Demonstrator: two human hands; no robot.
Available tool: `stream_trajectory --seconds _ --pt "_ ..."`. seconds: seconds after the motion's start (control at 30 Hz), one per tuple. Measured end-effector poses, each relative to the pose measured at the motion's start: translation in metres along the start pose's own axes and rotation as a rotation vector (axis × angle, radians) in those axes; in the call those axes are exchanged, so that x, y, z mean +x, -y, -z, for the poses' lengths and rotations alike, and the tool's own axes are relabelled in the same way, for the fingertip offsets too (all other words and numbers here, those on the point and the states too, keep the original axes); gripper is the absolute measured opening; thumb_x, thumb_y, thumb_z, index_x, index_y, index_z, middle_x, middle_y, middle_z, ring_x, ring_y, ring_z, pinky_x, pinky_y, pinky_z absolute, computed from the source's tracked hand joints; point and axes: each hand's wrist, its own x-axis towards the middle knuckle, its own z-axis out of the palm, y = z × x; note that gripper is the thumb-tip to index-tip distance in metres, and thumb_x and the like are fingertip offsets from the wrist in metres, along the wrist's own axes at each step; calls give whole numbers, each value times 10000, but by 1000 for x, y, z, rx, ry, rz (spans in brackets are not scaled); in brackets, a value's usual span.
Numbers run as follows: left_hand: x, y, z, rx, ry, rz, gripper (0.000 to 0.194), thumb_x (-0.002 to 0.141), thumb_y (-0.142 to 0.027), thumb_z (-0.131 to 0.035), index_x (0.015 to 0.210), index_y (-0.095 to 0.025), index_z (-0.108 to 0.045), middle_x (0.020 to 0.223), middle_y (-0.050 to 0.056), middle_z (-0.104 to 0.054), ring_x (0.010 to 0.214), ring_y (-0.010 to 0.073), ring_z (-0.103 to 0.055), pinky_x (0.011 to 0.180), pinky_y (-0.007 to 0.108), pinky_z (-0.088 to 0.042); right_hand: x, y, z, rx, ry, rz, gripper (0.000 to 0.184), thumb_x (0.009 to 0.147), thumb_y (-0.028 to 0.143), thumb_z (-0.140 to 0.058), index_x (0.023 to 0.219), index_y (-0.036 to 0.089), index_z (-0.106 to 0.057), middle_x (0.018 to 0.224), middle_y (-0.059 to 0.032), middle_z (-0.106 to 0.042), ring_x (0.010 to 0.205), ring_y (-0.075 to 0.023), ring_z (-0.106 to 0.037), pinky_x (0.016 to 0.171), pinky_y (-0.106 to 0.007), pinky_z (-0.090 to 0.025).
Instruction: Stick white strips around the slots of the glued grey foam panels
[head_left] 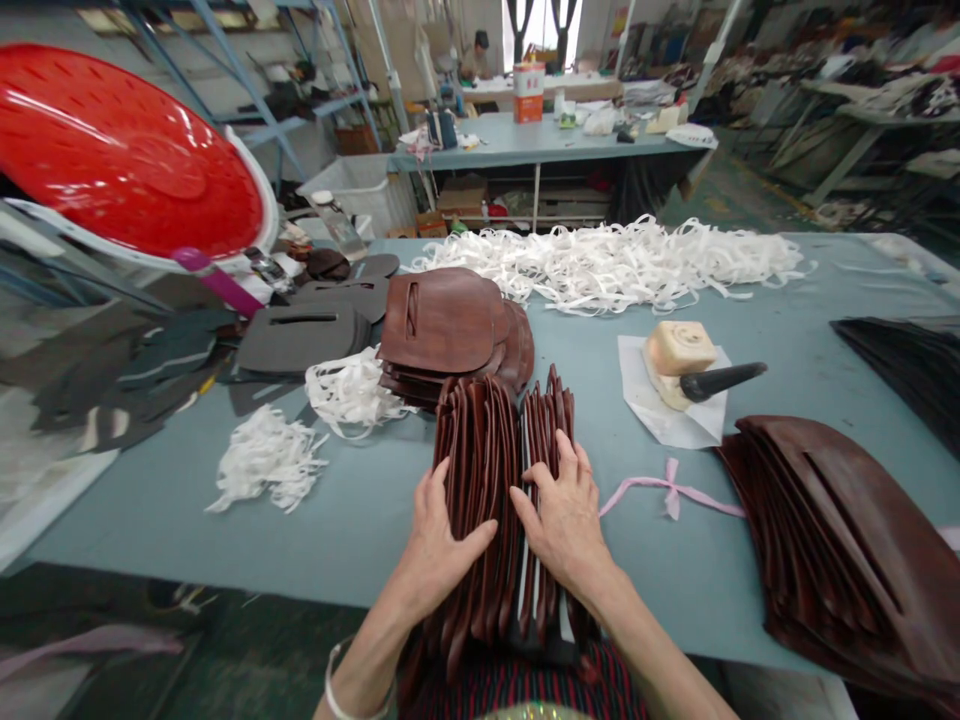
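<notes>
**Two hands hold a row of brown leather pieces on edge**

Blue-grey table [360, 520] fills most of the view, in a big workroom with more tables and shelves far behind it.

Both hands rest on a row of brown leather pieces [495, 470] that stand on their edges, right at the near side of the table, against the person's body. The left hand [442, 545] lies flat on the left part of the row, fingers spread and thumb pointing in. The right hand [562, 520] lies on the right part the same way. Neither hand is closed into a fist; they press and steady the pieces. It looks like the hands push from both sides so the thin pieces stay up and do not flop over. A small gap shows between the two parts of the row, right between the thumbs.

Just past the hands sits a flat pile of brown pieces [450, 325]. To the right of the right hand lies a pink ribbon [667, 490], and farther right a fanned stack of brown pieces [832, 540]. Beyond the ribbon a tan block [679, 350] and a dark tool [720, 380] sit on paper. Left of the left hand lie white strips [262, 460], and dark grey pieces [300, 335] farther off. A long heap of white strips [622, 260] lies well beyond the hands. A red tub [120, 150] stands far to the left.
</notes>
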Motion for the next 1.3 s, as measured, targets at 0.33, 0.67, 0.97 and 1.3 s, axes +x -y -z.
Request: stream_trajectory --seconds 0.33,0.67,0.97,1.3 --pt "-1 -3 -1 -9 -3 6 833 752 -406 -623 1420 -197 -172 1451 143 -223 1400 286 -212 1145 505 -221 2 7 -5 -20 -23 -46 242 754 354 -629 932 195 -592 1503 -149 -224 1361 -399 -194 987 -591 -310" --pt "-1 -2 -1 -2 -5 -2 830 763 -414 -619 1423 -196 -165 1447 150 -225 1397 291 -211 1143 518 -221 2 2 -6 -20 -11 -44 256 762 382 -622 943 204 -590 1512 -133 -216 1357 -397 -206 991 -587 -295" --pt "-2 -3 -2 14 3 25 895 734 -506 -641 1423 -197 -159 1461 147 -210 1400 283 -205 1147 495 -228 0 6 -8 -108 -73 28 492 727 128 -562 1203 250 -538 1533 -165 -151 1403 -362 -139 1010 -589 -233" --pt "-4 -8 -3 12 -13 29 788 798 -455 -580 1420 -197 -170 1452 145 -223 1389 277 -235 1138 503 -246 2 8 -1 -74 -16 41 316 862 485 -520 913 190 -623 1518 -180 -214 1395 -359 -158 995 -590 -257"
